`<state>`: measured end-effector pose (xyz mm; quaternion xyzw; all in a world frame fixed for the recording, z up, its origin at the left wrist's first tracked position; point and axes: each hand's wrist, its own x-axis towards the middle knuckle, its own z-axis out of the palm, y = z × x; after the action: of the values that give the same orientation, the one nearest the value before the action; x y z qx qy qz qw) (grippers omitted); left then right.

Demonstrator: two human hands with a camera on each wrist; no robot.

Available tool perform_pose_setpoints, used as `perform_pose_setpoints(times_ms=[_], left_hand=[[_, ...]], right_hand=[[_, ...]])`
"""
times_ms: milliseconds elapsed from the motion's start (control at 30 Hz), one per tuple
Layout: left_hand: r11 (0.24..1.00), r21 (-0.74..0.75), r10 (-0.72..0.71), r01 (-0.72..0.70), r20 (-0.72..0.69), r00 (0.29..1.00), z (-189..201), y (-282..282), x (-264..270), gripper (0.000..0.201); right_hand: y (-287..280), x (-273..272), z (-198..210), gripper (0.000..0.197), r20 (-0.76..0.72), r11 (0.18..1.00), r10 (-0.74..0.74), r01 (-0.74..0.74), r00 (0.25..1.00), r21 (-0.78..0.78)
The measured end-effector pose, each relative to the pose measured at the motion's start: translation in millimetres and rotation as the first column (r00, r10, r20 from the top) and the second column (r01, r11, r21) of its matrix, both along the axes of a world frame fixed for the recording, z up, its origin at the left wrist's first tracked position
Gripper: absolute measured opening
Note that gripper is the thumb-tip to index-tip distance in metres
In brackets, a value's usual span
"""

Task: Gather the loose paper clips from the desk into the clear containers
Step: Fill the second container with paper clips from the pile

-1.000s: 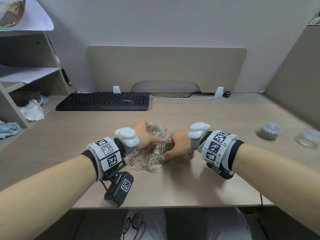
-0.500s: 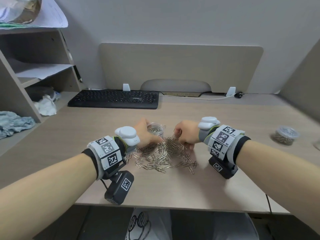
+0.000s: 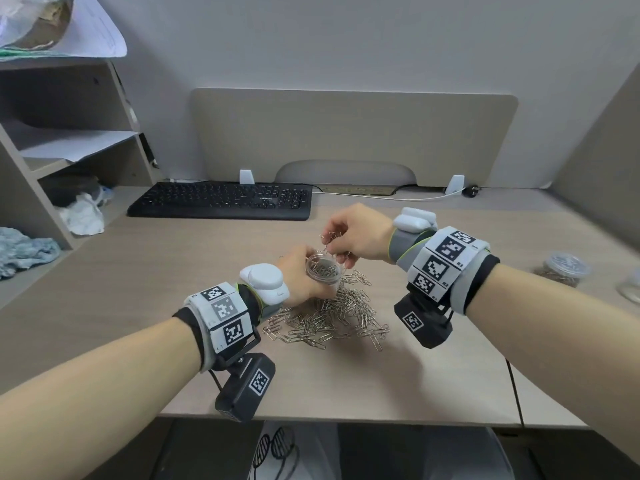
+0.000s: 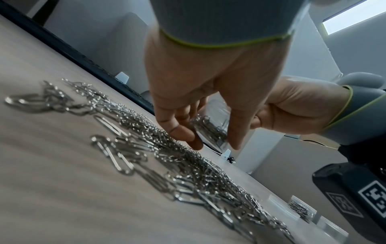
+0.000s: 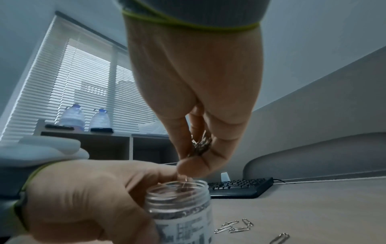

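A heap of silver paper clips [image 3: 329, 315] [image 4: 188, 158] lies on the desk in front of me. My left hand [image 3: 299, 277] [image 5: 83, 194] grips a small clear jar [image 3: 323, 268] [image 5: 181, 203], lifted just above the heap and partly filled with clips. My right hand [image 3: 349, 237] [image 5: 196, 153] hovers right over the jar's open mouth, pinching a bunch of clips [image 3: 330, 242] [image 5: 201, 143] that dangle into it. In the left wrist view the jar [image 4: 213, 125] shows between my left fingers [image 4: 183, 133].
A black keyboard [image 3: 221, 200] lies at the back of the desk. At the right edge stand a second jar [image 3: 562, 268] holding clips and another clear jar [image 3: 632, 289]. Shelves with paper and cloth [image 3: 24, 251] stand on the left.
My right hand rose from the heap with a bunch of clips to above the jar. My left hand lifted the jar and brought it nearer, over the heap.
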<state>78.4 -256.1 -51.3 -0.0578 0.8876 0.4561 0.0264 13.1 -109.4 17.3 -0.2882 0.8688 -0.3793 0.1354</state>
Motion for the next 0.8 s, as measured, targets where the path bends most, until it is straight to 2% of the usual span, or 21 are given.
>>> perform_pose_setpoints(times_ms=[67, 133, 233, 500, 600, 700, 800], left_hand=[[1.0, -0.006, -0.004, 0.004, -0.001, 1.0, 0.5, -0.3, 0.0, 0.085], [1.0, -0.016, -0.003, 0.003, -0.006, 1.0, 2.9, 0.6, 2.0, 0.079], [1.0, 0.024, 0.004, -0.005, 0.026, 1.0, 6.4, 2.9, 4.8, 0.072], [1.0, 0.0, 0.019, -0.019, 0.011, 1.0, -5.2, -1.0, -3.3, 0.078], [0.999, 0.02, 0.026, -0.026, 0.01, 1.0, -2.8, -0.4, -0.6, 0.071], [0.996, 0.039, 0.075, -0.076, 0.028, 0.997, -4.8, -5.4, -2.1, 0.069], [0.992, -0.018, 0.128, -0.128, 0.02, 0.992, -3.4, -11.4, -1.6, 0.085]], right_hand=[[-2.2, 1.0, -1.5, 0.019, -0.061, 0.999, 0.015, -0.012, 0.998, 0.044], [-3.3, 1.6, -1.1, 0.022, -0.101, 0.999, 0.022, -0.018, 0.995, 0.048], [-3.3, 2.9, 1.1, 0.015, -0.135, 0.998, 0.046, -0.038, 0.99, 0.059], [-1.9, 2.9, -0.1, 0.017, -0.057, 0.996, 0.093, -0.093, 0.994, -0.008], [3.2, -0.3, 0.6, 0.016, -0.06, 0.998, 0.062, -0.064, 0.996, -0.023], [16.3, -4.5, -3.6, 0.017, -0.1, 0.996, 0.005, 0.005, 0.995, 0.094], [36.7, -2.9, -14.0, 0.006, -0.057, 0.937, 0.005, 0.015, 0.998, 0.348]])
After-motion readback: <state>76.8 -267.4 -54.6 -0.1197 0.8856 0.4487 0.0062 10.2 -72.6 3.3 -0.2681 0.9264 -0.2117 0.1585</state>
